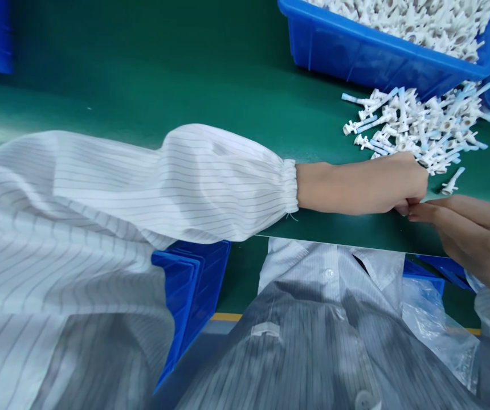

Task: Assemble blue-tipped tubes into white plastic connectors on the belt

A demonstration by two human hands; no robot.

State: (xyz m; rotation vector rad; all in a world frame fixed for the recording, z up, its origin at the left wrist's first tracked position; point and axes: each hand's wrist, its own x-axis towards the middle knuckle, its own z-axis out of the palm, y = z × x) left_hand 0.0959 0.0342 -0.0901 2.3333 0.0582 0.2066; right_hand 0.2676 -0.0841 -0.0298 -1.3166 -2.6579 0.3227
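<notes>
Fittings [424, 136], many tubed already, plenty seemingly left in the box [356, 57], left hand [405, 173] meeting right hand [462, 222], grip hidden, can't tell!

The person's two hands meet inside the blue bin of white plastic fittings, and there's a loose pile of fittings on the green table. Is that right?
Not quite: the head view shows that the left hand and right hand meet over the green table, by the loose pile of fittings, not inside the blue bin. The rest is right.
</notes>
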